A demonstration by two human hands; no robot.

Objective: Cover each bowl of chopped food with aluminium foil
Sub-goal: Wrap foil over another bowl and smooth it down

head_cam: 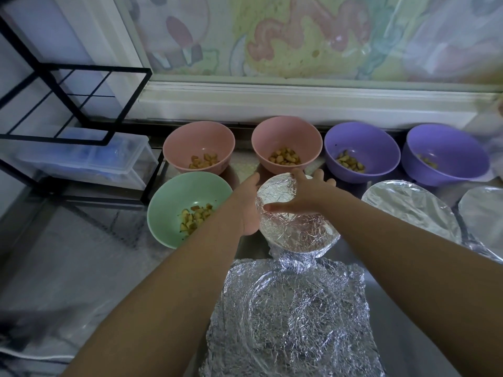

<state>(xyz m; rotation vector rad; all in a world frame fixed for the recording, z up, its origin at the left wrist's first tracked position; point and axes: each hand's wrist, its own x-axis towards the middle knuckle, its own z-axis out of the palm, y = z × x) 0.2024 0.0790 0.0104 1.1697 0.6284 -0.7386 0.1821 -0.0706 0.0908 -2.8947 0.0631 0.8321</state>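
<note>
In the head view, the round bowl wrapped in crinkly silver foil (pixel 298 227) sits in the middle. The left hand (pixel 249 205) lies flat against its 9 o'clock side. The right hand (pixel 304 193) presses on top, fingers spread.

Two more shiny foil-topped bowls (pixel 408 208) sit at 3 o'clock, and one is cut off by the edge.

Five bowls of chopped food are still open:
- two pink plastic bowls (pixel 198 140) at 12 o'clock
- two purple plastic bowls (pixel 362 142) at 1 o'clock
- one green plastic bowl (pixel 185 191) at 9 o'clock

The crumpled silver foil sheet (pixel 288 317) at 6 o'clock may hide a bowl. I cannot tell.

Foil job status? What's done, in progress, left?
Done: covered bowl and cut-off covered bowl, at right. In hand: middle bowl, foil on; right hand presses its top, left hand touches its side. Left: green bowl, left pink bowl, right pink bowl, left purple bowl, right purple bowl, all open. Front foil: cannot tell whether it covers a bowl.
</note>
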